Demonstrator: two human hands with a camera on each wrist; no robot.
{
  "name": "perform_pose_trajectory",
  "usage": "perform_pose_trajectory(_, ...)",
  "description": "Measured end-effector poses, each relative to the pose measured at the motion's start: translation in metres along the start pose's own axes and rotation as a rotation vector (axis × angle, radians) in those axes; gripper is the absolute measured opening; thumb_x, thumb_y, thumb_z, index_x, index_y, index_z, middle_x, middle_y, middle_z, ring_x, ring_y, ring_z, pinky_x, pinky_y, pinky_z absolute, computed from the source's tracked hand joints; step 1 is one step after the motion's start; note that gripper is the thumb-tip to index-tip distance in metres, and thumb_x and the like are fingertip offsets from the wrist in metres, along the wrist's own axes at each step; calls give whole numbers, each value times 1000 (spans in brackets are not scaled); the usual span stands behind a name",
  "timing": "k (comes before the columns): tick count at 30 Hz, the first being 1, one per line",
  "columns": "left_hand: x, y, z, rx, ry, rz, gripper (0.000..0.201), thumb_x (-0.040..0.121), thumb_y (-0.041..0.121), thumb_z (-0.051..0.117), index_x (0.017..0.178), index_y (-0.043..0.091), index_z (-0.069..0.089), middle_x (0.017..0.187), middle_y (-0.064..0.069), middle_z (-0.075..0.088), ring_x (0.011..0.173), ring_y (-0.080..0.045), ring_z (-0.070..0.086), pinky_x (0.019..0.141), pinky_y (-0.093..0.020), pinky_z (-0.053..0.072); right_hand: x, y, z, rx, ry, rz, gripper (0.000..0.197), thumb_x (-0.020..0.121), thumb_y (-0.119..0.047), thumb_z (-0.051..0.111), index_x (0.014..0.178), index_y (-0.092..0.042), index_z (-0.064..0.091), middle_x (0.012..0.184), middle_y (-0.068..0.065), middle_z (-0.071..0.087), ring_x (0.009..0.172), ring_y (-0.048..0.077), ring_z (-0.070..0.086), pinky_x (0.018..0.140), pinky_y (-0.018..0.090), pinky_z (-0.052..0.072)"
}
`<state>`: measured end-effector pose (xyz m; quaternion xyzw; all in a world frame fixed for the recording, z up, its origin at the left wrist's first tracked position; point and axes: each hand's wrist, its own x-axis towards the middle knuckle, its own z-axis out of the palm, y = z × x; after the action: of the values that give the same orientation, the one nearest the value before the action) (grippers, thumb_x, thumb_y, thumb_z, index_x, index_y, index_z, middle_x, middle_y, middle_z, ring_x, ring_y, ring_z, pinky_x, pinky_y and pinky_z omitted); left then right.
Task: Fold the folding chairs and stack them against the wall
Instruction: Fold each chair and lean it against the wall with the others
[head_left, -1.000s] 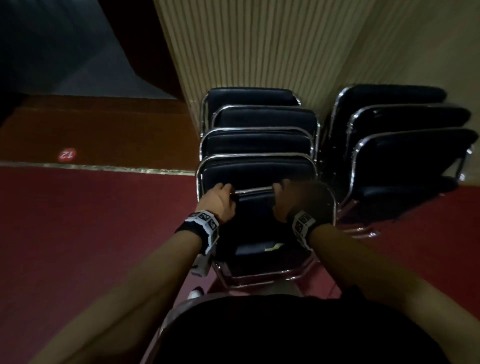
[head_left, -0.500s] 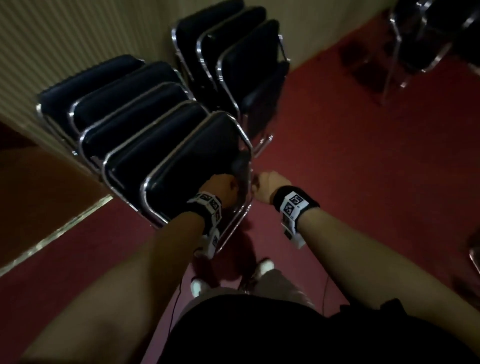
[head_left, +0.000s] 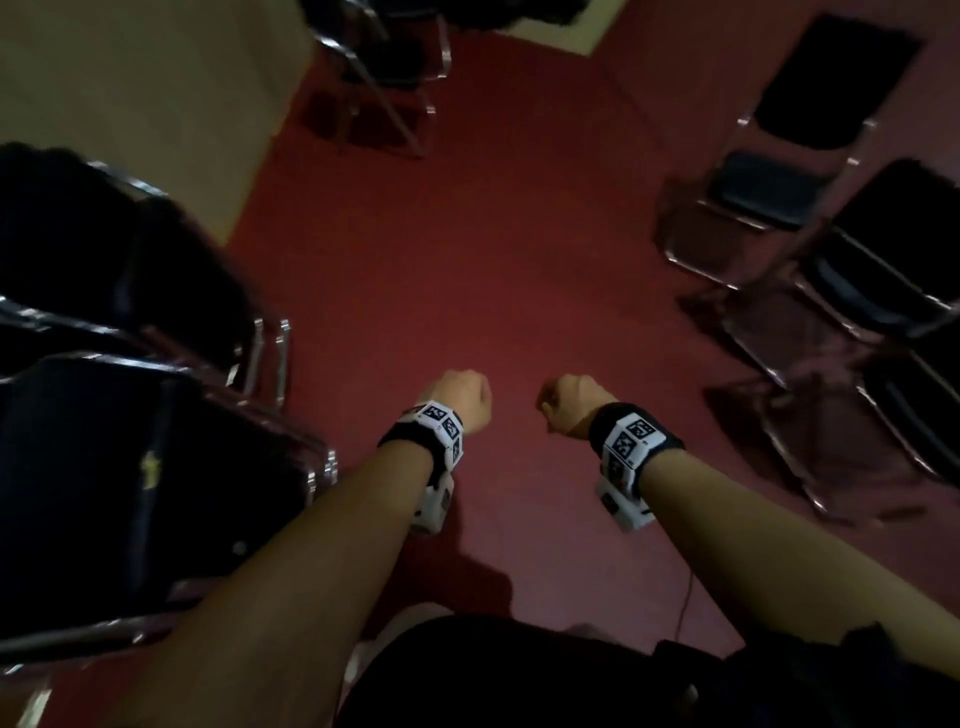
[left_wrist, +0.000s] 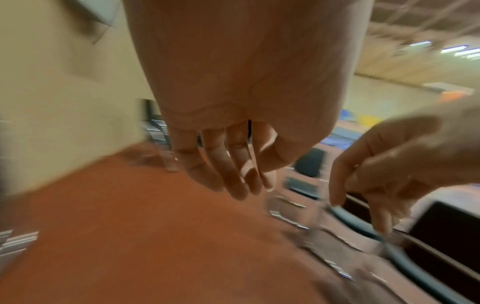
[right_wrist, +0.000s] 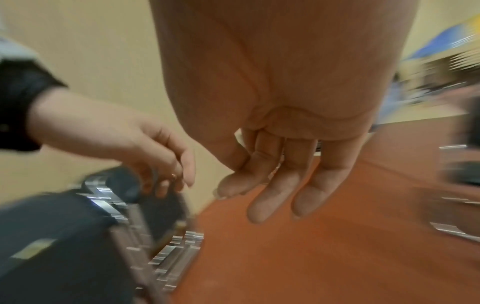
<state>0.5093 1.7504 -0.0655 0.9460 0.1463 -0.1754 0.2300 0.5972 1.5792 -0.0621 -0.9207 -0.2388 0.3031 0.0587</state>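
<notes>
Folded black chairs with chrome frames (head_left: 130, 467) lean in a stack at the left, against the beige wall (head_left: 130, 93); they show again in the right wrist view (right_wrist: 64, 236). Unfolded black chairs (head_left: 769, 182) stand at the right on the red carpet, with another (head_left: 384, 78) at the top. My left hand (head_left: 462, 397) and right hand (head_left: 569, 402) hang over bare carpet, apart from every chair. Both hold nothing. In the wrist views their fingers (left_wrist: 233, 176) (right_wrist: 272, 195) hang loosely, nearly straight.
Red carpet (head_left: 493, 260) fills the middle between the stack and the unfolded chairs. A thin cable (head_left: 685, 603) trails on the floor near my right arm. The person's dark clothing (head_left: 519, 675) fills the bottom edge.
Both hands have let go of the last folded chair in the stack. The view has swung right, away from the wall, so the stack sits at the left and unfolded chairs appear.
</notes>
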Motion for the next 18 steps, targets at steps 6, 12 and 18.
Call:
perform_pose_trajectory(6, 53, 177, 43, 228, -106, 219, 30, 90, 22, 45, 101, 29, 72, 102, -1, 73, 90, -29, 69, 80, -41, 60, -49, 188, -32, 106, 17, 207, 32, 83, -15, 70, 114, -22, 71, 109, 5, 71, 100, 27, 68, 85, 37, 57)
perform_pose_trajectory(12, 108, 285, 70, 349, -207, 352, 28, 88, 25, 46, 95, 34, 71, 102, 4, 73, 89, -25, 69, 81, -42, 60, -74, 322, -38, 352, 26, 382, 37, 86, 0, 64, 120, -15, 64, 109, 8, 73, 94, 23, 72, 84, 38, 59)
perform_pose_trajectory(18, 192, 369, 86, 421, -255, 474, 28, 87, 25, 47, 99, 33, 71, 106, 2, 72, 93, -28, 69, 85, -42, 59, -73, 409, -47, 440, -2, 523, 30, 87, -3, 55, 112, -9, 70, 99, 10, 77, 90, 24, 74, 86, 42, 59)
